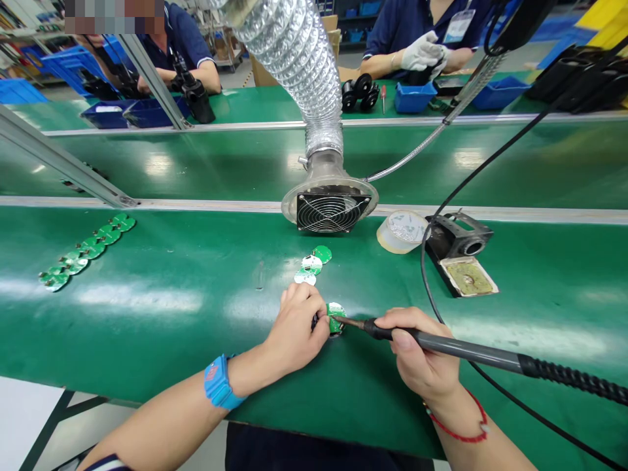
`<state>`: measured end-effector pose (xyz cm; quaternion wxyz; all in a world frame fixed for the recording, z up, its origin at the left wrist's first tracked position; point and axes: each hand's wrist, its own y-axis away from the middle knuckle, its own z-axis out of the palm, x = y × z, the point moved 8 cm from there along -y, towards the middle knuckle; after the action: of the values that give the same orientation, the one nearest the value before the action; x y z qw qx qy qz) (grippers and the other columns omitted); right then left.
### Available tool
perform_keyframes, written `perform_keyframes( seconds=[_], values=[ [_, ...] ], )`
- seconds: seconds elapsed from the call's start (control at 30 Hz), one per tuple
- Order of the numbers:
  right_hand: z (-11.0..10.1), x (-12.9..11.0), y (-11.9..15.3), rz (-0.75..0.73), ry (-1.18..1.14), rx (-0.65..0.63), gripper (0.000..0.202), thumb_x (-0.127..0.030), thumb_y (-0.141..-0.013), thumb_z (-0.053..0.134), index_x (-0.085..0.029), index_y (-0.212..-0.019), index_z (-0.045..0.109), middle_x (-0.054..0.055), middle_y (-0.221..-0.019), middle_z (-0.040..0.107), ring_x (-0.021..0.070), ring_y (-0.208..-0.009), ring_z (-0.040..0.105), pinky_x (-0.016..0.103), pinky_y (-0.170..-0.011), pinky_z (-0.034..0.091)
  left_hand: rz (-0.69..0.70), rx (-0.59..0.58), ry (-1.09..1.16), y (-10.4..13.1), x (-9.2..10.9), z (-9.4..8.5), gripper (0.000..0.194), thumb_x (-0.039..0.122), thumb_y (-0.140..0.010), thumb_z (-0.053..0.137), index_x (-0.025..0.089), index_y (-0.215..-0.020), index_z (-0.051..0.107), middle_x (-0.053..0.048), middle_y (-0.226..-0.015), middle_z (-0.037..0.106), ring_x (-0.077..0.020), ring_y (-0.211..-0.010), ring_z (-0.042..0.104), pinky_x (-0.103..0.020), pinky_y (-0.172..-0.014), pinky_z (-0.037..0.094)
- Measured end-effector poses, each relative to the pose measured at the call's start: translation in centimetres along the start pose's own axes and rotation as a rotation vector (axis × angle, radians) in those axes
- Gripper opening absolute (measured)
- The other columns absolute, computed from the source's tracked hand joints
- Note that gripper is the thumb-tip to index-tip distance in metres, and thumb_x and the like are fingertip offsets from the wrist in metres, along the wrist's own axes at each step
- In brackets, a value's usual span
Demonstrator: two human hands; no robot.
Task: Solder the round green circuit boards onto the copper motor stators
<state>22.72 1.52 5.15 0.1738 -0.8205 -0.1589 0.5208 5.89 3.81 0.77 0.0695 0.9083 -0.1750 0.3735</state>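
Observation:
My right hand grips a soldering iron like a pen. Its tip points left and meets a round green circuit board on the bench. At that board's left edge, my left hand is closed, thumb and fingers pinched together. A bit of something dark shows between those fingers, too hidden to name. Just beyond my left hand lies a short overlapping row of round circuit boards. A longer row of similar boards runs slantwise at the far left of the bench.
A fume extractor hangs beyond the boards on a foil duct. Right of it are a tape roll and a soldering iron stand with a sponge tray. A black cable loops across the right side. Two people work opposite.

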Motion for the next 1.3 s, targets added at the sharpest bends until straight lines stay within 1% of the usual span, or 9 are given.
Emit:
perform_keyframes(
  seconds=[0.1,0.27,0.37,0.47,0.57,0.7,1.0,1.17,1.3],
  values=[
    [-0.1,-0.1,0.1,-0.025,-0.006,0.013,0.030,-0.043,-0.098,0.049,-0.026,-0.083,0.069,-0.001,-0.060,0.067,0.0167,-0.047,0.062,0.033,-0.053,0.056,0.000,-0.001,-0.002,0.0,0.0,0.0,0.013,0.012,-0.083,0.048,0.021,-0.073,0.046,-0.004,-0.089,0.054,-0.0222,-0.089,0.046,-0.039,-0.076,0.040],
    [-0.6,0.0,0.3,-0.040,-0.010,0.080,0.018,-0.035,-0.097,0.054,-0.026,-0.094,0.069,0.002,-0.077,0.074,0.0171,-0.056,0.067,0.031,-0.054,0.056,0.015,0.018,-0.014,0.0,0.2,0.0,0.015,0.011,-0.084,0.046,0.020,-0.073,0.044,-0.003,-0.087,0.053,-0.0221,-0.087,0.046,-0.039,-0.075,0.039],
    [-0.2,-0.5,-0.1,-0.065,0.054,0.044,0.011,-0.027,-0.093,0.059,-0.026,-0.101,0.067,0.002,-0.081,0.075,0.0165,-0.057,0.068,0.030,-0.053,0.055,0.021,0.031,-0.030,0.0,0.2,0.0,0.014,0.011,-0.084,0.046,0.020,-0.073,0.044,-0.004,-0.087,0.052,-0.0223,-0.087,0.045,-0.039,-0.075,0.038],
    [0.2,-1.1,-0.3,-0.112,0.075,-0.002,0.010,-0.022,-0.092,0.059,-0.026,-0.098,0.067,0.001,-0.074,0.073,0.0174,-0.057,0.068,0.030,-0.054,0.055,0.028,0.036,-0.034,0.1,0.3,0.0,0.014,0.012,-0.084,0.046,0.020,-0.073,0.044,-0.004,-0.087,0.052,-0.0222,-0.086,0.045,-0.039,-0.074,0.038],
    [-0.1,-1.3,-0.2,-0.123,0.037,0.018,0.012,-0.022,-0.092,0.056,-0.026,-0.089,0.066,-0.001,-0.064,0.069,0.0169,-0.052,0.065,0.031,-0.052,0.053,0.032,0.030,-0.036,0.1,0.2,0.1,0.014,0.012,-0.084,0.046,0.020,-0.073,0.044,-0.003,-0.087,0.052,-0.0219,-0.086,0.045,-0.038,-0.074,0.038],
    [-0.2,-1.5,-0.2,-0.151,0.009,0.001,0.014,-0.018,-0.091,0.054,-0.024,-0.085,0.064,-0.003,-0.061,0.067,0.0139,-0.048,0.060,0.027,-0.048,0.048,0.026,0.032,-0.039,0.0,0.2,0.1,0.014,0.012,-0.084,0.046,0.020,-0.073,0.044,-0.003,-0.087,0.053,-0.0217,-0.085,0.045,-0.038,-0.074,0.037],
    [0.1,-2.3,-0.5,-0.209,0.060,-0.015,0.014,-0.020,-0.093,0.051,-0.024,-0.083,0.061,-0.005,-0.059,0.064,0.0110,-0.048,0.060,0.023,-0.048,0.048,0.059,0.055,-0.048,0.1,0.4,0.0,0.015,0.011,-0.085,0.045,0.020,-0.073,0.043,-0.003,-0.086,0.052,-0.0212,-0.085,0.045,-0.037,-0.074,0.036],
    [-0.2,-1.9,-0.1,-0.212,0.052,0.004,0.015,-0.024,-0.095,0.052,-0.024,-0.086,0.063,-0.003,-0.062,0.067,0.0126,-0.049,0.061,0.025,-0.047,0.049,0.075,0.073,-0.063,0.2,0.5,-0.1,0.015,0.011,-0.084,0.044,0.020,-0.072,0.042,-0.003,-0.085,0.052,-0.0213,-0.084,0.044,-0.036,-0.073,0.035],
    [-0.7,-1.2,0.3,-0.157,0.096,0.076,0.012,-0.029,-0.095,0.055,-0.025,-0.093,0.067,0.001,-0.070,0.072,0.0170,-0.058,0.068,0.028,-0.052,0.055,0.064,0.058,-0.090,0.1,0.5,0.0,0.015,0.012,-0.084,0.045,0.020,-0.071,0.041,-0.003,-0.083,0.051,-0.0214,-0.083,0.044,-0.036,-0.072,0.035]
  ],
)
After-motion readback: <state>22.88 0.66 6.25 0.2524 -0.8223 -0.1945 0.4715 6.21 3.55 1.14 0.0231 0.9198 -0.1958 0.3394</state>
